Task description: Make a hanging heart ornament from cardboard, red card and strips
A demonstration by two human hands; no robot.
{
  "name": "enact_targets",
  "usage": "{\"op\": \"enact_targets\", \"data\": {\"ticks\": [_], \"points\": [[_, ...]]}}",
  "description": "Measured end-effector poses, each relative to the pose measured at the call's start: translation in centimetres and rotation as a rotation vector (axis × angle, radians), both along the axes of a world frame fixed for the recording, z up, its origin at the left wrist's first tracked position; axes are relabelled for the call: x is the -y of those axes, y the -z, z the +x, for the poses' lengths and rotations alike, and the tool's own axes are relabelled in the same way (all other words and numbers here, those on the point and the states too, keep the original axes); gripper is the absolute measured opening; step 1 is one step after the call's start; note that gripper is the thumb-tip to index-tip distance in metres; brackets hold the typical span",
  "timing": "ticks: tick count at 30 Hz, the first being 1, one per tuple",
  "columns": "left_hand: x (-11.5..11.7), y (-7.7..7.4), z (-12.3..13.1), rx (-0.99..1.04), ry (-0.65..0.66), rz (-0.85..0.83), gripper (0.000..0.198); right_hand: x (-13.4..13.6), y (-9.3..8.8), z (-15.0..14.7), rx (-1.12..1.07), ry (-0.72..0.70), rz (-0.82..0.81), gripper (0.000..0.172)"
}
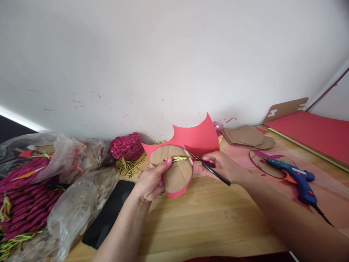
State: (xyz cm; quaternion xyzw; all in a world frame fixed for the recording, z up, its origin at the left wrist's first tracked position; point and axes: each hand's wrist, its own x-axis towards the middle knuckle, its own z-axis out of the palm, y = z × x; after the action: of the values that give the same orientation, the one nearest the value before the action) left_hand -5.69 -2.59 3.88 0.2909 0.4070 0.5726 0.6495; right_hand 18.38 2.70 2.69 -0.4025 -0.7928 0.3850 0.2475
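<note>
My left hand (151, 180) is closed on a round cardboard disc (176, 170) glued to a sheet of red foam paper (198, 137), thumb pressed on the disc's front. Yellow-green strands lie across the disc near the thumb. My right hand (222, 166) grips a pair of black scissors (209, 168), whose blades meet the red sheet at the disc's right edge. Both hands hover just above the wooden table (207, 218).
A blue glue gun (296, 177) lies at the right on a cardboard oval. Cardboard discs (248, 137) are stacked behind it. Red sheets (313, 133) lie at the far right. A black phone (110, 212), plastic bags (73, 211) and magenta craft pieces (125, 146) crowd the left.
</note>
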Motion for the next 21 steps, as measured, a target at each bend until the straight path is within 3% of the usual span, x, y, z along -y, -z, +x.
{"op": "enact_targets", "data": {"ticks": [8, 17, 21], "points": [[0.0, 0.0, -0.1, -0.009, -0.009, -0.022, 0.036, -0.3, 0.2, 0.3, 0.003, -0.01, 0.015, 0.056], [0.0, -0.2, -0.2, 0.014, 0.022, -0.03, 0.032, -0.5, -0.9, 0.9, 0.083, 0.005, -0.02, 0.05], [0.1, -0.2, 0.0, 0.028, 0.045, -0.045, 0.034, -0.3, -1.1, 0.9, 0.11, 0.017, 0.058, 0.048]]}}
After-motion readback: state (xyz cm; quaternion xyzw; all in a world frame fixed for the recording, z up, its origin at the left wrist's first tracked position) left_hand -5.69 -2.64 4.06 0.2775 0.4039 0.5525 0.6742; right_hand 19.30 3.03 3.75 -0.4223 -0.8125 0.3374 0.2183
